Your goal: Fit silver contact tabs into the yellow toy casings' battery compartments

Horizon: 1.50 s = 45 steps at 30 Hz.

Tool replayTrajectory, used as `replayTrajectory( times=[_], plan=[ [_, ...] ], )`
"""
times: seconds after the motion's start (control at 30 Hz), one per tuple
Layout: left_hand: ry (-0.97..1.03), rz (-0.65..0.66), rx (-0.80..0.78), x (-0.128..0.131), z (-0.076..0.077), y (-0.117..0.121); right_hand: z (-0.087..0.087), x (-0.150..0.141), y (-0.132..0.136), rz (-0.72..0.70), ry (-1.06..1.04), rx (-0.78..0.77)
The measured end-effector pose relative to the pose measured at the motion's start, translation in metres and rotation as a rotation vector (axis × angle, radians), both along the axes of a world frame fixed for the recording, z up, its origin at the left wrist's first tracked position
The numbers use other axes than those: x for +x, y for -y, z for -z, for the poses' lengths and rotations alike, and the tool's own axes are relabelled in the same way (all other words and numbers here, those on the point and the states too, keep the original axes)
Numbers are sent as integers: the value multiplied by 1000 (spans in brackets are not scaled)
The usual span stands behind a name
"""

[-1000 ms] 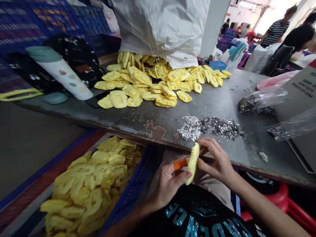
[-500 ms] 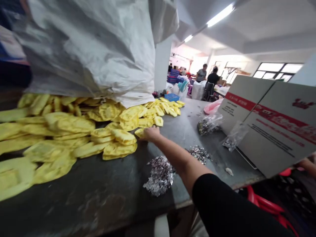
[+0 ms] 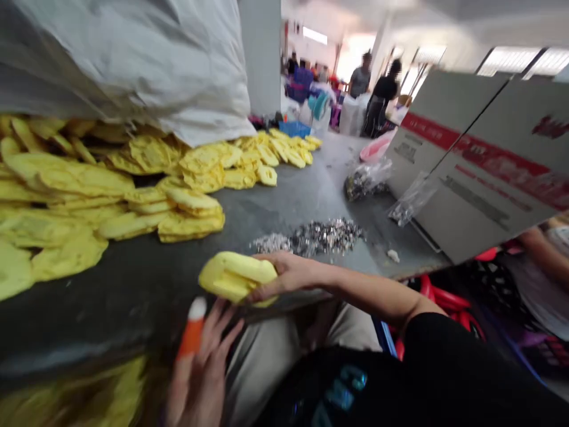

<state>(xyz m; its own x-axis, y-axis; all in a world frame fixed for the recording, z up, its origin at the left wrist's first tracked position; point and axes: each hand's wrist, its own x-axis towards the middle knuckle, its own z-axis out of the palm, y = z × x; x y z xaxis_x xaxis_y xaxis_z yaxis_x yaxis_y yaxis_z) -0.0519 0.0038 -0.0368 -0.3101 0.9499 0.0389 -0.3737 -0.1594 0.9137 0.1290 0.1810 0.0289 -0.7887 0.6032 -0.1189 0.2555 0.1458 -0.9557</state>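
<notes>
My right hand [image 3: 288,276] grips a yellow oval piece [image 3: 229,276], soft-looking and with a slot in its middle, just over the table's front edge. Its thumb lies below and its fingers above the right end. Below and to the left is my left hand [image 3: 207,362], fingers spread and holding nothing; an orange wrap with a white tip [image 3: 193,326] covers one finger. Its fingertips come close to the piece's lower edge; whether they touch I cannot tell. Many similar yellow pieces [image 3: 191,201] lie heaped along the back and left of the table.
Small shiny metallic bits [image 3: 329,236] lie in a pile on the dark table [image 3: 146,284]. Behind the heap bulges a big white sack [image 3: 186,65]. Right are clear bags [image 3: 367,178], a printed carton [image 3: 480,160] and another person's arm [image 3: 540,255]. Yellow material [image 3: 106,394] shows below the table edge.
My right hand has come back from the heap toward my body with the yellow piece. My left hand has entered the view from below. The camera has tilted downward.
</notes>
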Motion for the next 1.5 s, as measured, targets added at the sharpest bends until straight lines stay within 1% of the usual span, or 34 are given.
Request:
replayTrajectory(
  times=[0.03, 0.07, 0.1, 0.13, 0.17, 0.2, 0.23, 0.27, 0.3, 0.33, 0.37, 0.4, 0.43, 0.5, 0.57, 0.6, 0.63, 0.7, 0.73, 0.8, 0.87, 0.97, 1.07, 1.2, 1.27, 1.33, 1.4, 1.5],
  plan=[
    [61, -28, -61, 13, 0, 5, 12, 9, 33, -21, -119, -136],
    [126, 12, -104, 27, -2, 10, 22, 18, 62, -7, -229, -241],
    [130, 32, -129, 41, -6, 14, 30, 28, 86, 22, -311, -308],
    [139, 71, -154, 53, -11, 17, 35, 40, 105, 60, -355, -325],
    [175, 103, -146, 63, -16, 20, 38, 54, 118, 98, -378, -303],
    [205, 125, -139, 69, -22, 21, 39, 72, 125, 126, -373, -247],
    [237, 145, -134, 72, -26, 22, 38, 93, 128, 153, -335, -152],
    [259, 169, -143, 72, -28, 24, 37, 116, 127, 210, -269, -19],
    [264, 210, -175, 68, -29, 24, 36, 141, 122, 274, -157, 144],
    [255, 273, -229, 61, -28, 25, 35, 166, 114, 383, -21, 335],
    [237, 363, -301, 54, -26, 26, 34, 190, 104, 519, 137, 521],
    [219, 469, -373, 47, -23, 27, 35, 211, 91, 637, 213, 588],
    [203, 575, -438, 40, -20, 28, 37, 229, 78, 711, 274, 628],
    [171, 743, -524, 33, -18, 29, 43, 249, 50, 780, 374, 669],
    [149, 822, -565, 34, -21, 29, 50, 252, 27, 769, 444, 696],
    [150, 821, -581, 37, -24, 29, 54, 249, 19, 753, 469, 709],
    [159, 793, -596, 41, -27, 29, 56, 244, 13, 735, 487, 722],
    [189, 708, -623, 48, -34, 27, 59, 237, 10, 698, 509, 747],
    [201, 666, -630, 52, -36, 26, 59, 236, 12, 678, 516, 758],
    [225, 626, -645, 56, -39, 23, 59, 239, 22, 640, 523, 772],
    [267, 630, -650, 58, -38, 20, 57, 248, 34, 625, 531, 779],
    [332, 690, -644, 60, -33, 15, 55, 258, 45, 660, 548, 786],
    [388, 716, -599, 64, -26, 11, 55, 254, 40, 676, 546, 795],
    [379, 684, -568, 67, -17, 10, 53, 241, 23, 619, 566, 813],
    [368, 685, -572, 67, -16, 11, 52, 240, 22, 594, 570, 813],
    [380, 700, -576, 65, -15, 13, 51, 242, 28, 577, 545, 803],
    [405, 709, -565, 63, -15, 14, 52, 244, 40, 559, 538, 819],
    [432, 708, -522, 64, -18, 14, 53, 243, 61, 504, 623, 916]
  ],
)
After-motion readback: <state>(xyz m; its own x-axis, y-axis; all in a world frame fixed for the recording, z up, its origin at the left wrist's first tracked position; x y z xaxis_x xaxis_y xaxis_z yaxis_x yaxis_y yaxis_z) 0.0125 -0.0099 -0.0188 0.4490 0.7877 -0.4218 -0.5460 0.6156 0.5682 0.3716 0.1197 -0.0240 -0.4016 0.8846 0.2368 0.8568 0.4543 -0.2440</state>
